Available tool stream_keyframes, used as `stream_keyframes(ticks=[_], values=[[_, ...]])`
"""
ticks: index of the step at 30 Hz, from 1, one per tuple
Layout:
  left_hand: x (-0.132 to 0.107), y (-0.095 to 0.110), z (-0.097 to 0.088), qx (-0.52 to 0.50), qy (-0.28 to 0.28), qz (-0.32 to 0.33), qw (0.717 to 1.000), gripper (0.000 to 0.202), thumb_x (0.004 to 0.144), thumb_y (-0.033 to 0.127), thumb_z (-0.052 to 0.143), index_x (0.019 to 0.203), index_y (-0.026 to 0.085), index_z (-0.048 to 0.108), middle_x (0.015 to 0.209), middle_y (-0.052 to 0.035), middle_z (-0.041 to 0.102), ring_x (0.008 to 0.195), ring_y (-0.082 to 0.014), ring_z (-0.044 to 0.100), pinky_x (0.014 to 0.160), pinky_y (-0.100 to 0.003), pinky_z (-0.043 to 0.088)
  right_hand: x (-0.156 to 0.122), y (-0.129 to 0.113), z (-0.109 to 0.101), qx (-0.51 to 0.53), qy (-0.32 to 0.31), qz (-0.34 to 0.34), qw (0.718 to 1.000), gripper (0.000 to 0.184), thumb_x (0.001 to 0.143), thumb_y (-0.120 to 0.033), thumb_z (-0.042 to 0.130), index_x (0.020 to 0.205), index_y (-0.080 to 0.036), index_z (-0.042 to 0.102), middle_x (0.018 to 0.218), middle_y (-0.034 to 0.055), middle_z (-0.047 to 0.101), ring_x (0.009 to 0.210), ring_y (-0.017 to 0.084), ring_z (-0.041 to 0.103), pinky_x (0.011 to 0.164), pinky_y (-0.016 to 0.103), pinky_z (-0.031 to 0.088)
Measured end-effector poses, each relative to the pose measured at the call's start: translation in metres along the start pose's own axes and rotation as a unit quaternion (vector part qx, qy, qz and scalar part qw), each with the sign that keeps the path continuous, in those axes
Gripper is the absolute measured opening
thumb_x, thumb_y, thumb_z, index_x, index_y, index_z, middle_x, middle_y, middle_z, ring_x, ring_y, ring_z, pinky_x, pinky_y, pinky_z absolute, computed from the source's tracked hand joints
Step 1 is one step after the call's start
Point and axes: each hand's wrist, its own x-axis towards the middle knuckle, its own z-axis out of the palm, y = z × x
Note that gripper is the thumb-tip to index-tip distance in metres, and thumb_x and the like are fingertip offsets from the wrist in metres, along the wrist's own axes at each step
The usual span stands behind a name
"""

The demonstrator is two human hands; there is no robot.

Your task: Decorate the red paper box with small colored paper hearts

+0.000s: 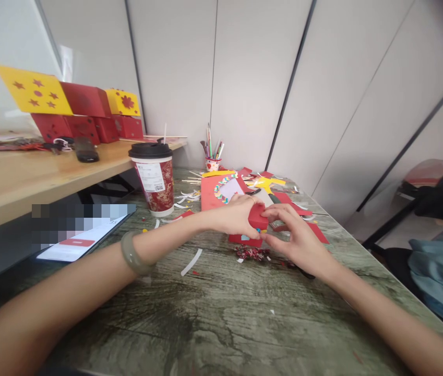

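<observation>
Near the middle of the table a small red paper box (258,222) stands between my hands, with blue and yellow bits on its near side. My left hand (239,214), a bangle on its wrist, curls round the box from the left, thumb at the front. From the right, my right hand (297,240) grips the box's edge between thumb and fingers. Part of the box is hidden behind my fingers. Just in front of it lies a heap of shiny red shreds (251,254). Behind my left hand is a red card (209,196) with a colourful curved border.
A lidded paper cup (153,183) and a phone (84,237) stand and lie on the left. Red and yellow paper boxes (88,99) are stacked on a raised wooden shelf (99,169). At the back is a brush pot (213,165); paper scraps (192,262) lie scattered about.
</observation>
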Motion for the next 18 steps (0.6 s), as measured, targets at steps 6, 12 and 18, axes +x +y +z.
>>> stream_keyframes(ticks=[6, 12, 18], values=[[0.0003, 0.002, -0.0025, 0.018, -0.014, -0.001, 1.0, 0.068, 0.054, 0.039, 0.061, 0.116, 0.017, 0.043, 0.118, -0.013, 0.047, 0.112, -0.0305, 0.042, 0.091, -0.045, 0.037, -0.0001, 0.0016, 0.0001, 0.015, -0.004, -0.001, 1.0, 0.028, 0.075, -0.016, 0.055, 0.102, -0.024, 0.049, 0.109, 0.0052, 0.044, 0.1, 0.018, 0.049, 0.077, 0.035, 0.051], [-0.0005, 0.0029, -0.0023, 0.012, -0.008, -0.009, 1.0, 0.063, 0.058, 0.041, 0.058, 0.114, 0.017, 0.045, 0.116, -0.0123, 0.048, 0.11, -0.0302, 0.043, 0.089, -0.044, 0.037, 0.0011, 0.0037, -0.0012, 0.028, -0.01, -0.001, 1.0, 0.029, 0.075, -0.017, 0.055, 0.102, -0.024, 0.049, 0.11, 0.005, 0.045, 0.102, 0.018, 0.049, 0.077, 0.035, 0.051], [0.0011, 0.0045, -0.0048, 0.013, -0.032, -0.009, 0.999, 0.063, 0.06, 0.038, 0.056, 0.116, 0.011, 0.043, 0.117, -0.0151, 0.047, 0.109, -0.0295, 0.042, 0.089, -0.041, 0.036, 0.0011, 0.0058, -0.0006, 0.032, -0.013, 0.003, 0.999, 0.029, 0.075, -0.021, 0.057, 0.102, -0.026, 0.05, 0.11, 0.0047, 0.045, 0.101, 0.019, 0.049, 0.078, 0.036, 0.051]])
